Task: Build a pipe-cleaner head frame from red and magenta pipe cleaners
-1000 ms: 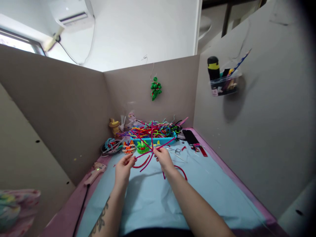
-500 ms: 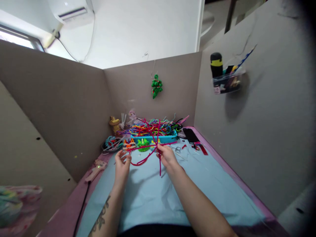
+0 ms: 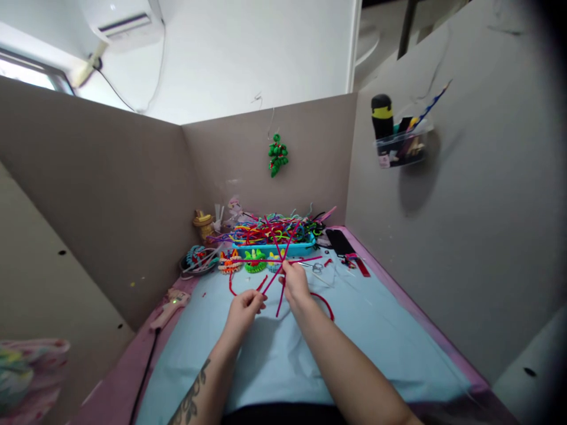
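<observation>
- Right now the right hand (image 3: 295,283) is closed in a pinch on a bunch of red and magenta pipe cleaners (image 3: 283,251), thumb and fingers meeting where the stems cross, so the ends fan out above and below the grip
- The bunch is held above the light blue mat (image 3: 274,354), just in front of the blue tray (image 3: 277,248), with its upper ends crossing in front of the tray's heap of coloured stems
- The left hand (image 3: 243,311) sits lower and nearer the body, fingers curled around the low end of one red stem; how tightly it grips I cannot tell
- One loose red pipe cleaner (image 3: 325,302) lies curved on the mat just right of the right wrist
- Small finished figures (image 3: 254,261) in green and orange stand in a row in front of the tray, beyond the hands
- Scissors (image 3: 315,268) lie on the mat to the right of the held bunch, near but apart
- A pink glue gun (image 3: 170,301) rests at the mat's left edge, well clear of the left hand
- On the back panel hangs a green ornament (image 3: 278,155); a clear holder with pens (image 3: 398,144) is fixed to the right wall
</observation>
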`<state>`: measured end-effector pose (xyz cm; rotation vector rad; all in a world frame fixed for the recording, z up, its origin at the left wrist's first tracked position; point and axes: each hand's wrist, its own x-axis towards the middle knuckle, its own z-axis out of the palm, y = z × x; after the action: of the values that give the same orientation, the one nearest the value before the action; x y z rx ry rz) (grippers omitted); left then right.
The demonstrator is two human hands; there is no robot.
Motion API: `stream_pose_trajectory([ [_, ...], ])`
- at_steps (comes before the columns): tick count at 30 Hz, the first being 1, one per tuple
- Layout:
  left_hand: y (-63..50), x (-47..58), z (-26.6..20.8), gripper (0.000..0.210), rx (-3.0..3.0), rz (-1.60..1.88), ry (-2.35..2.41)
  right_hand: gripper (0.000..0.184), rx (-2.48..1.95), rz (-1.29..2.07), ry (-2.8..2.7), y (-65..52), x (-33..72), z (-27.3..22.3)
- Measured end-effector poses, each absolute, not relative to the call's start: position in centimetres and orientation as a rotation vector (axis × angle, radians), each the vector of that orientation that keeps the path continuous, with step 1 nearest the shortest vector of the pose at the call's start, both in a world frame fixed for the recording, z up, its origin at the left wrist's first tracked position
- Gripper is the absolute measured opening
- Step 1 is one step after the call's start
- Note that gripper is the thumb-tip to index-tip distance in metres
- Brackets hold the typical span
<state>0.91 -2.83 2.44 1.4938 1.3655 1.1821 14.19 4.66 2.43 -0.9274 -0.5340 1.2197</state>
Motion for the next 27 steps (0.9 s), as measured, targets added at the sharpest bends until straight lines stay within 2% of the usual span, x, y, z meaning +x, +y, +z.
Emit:
stream_pose_trajectory([
  [6,-3.0,0.2,2.6,0.028,1.476,1.232,1.417,0.020,-0.933,1.202,-0.601,4.4,14.4,2.7],
  [15,-1.9,-1.4,4.6,0.050,1.551,1.234,1.373,0.037,-0.754,1.313,-0.670,3.5,15.2,4.0],
  [23,0.2,1.5,6.2,0.047,1.635,1.036,0.998,0.033,-0.672,1.465,-0.908,2.8,15.1,4.1],
  [27,-0.7,1.8,7.2,0.033,1.865,1.018,1.269,0.033,-0.698,1.312,-0.767,3.8,16.0,3.9],
])
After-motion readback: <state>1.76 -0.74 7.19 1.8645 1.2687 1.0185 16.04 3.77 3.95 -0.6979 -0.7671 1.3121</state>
